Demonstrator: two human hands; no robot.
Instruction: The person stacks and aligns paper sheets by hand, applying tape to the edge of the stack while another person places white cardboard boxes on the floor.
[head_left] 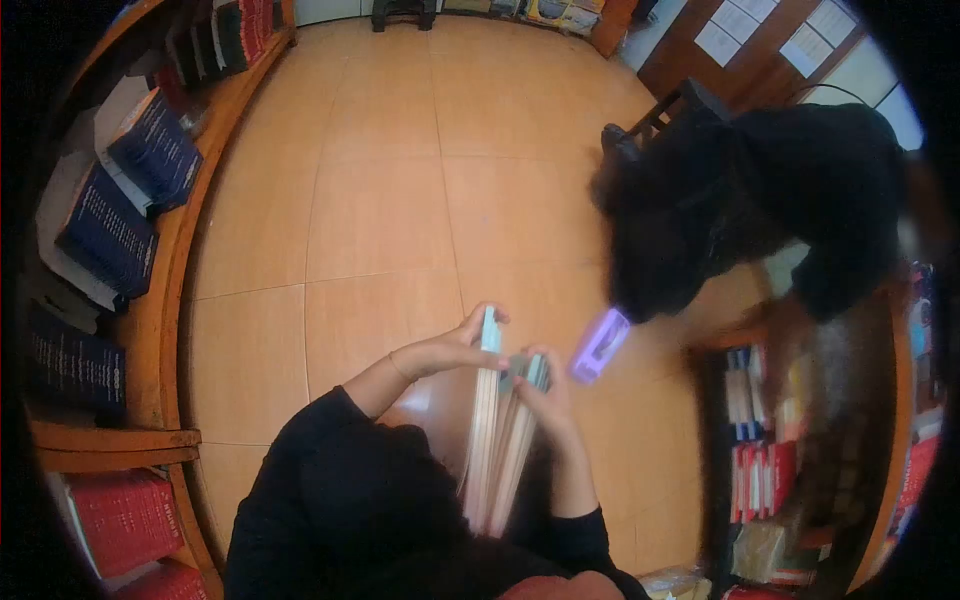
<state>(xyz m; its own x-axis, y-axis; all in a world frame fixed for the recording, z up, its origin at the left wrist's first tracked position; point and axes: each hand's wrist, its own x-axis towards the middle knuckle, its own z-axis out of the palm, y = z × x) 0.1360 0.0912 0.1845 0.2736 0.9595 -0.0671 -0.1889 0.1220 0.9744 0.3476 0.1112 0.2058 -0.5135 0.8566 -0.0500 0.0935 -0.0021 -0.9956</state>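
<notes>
I hold several thin books (497, 440) upright against my body, page edges facing up. My left hand (448, 348) grips the top of the leftmost book, a light blue one, thumb and fingers closed on its upper edge. My right hand (545, 395) clasps the top of the books on the right side of the stack. Both my sleeves are black.
Another person in black (740, 200) bends over at the right, a purple glowing object (600, 345) hanging below. A curved wooden shelf (165, 300) with dark blue and red books runs along the left. A second bookshelf (770, 460) stands at the right. Tan floor tiles (400, 200) lie between.
</notes>
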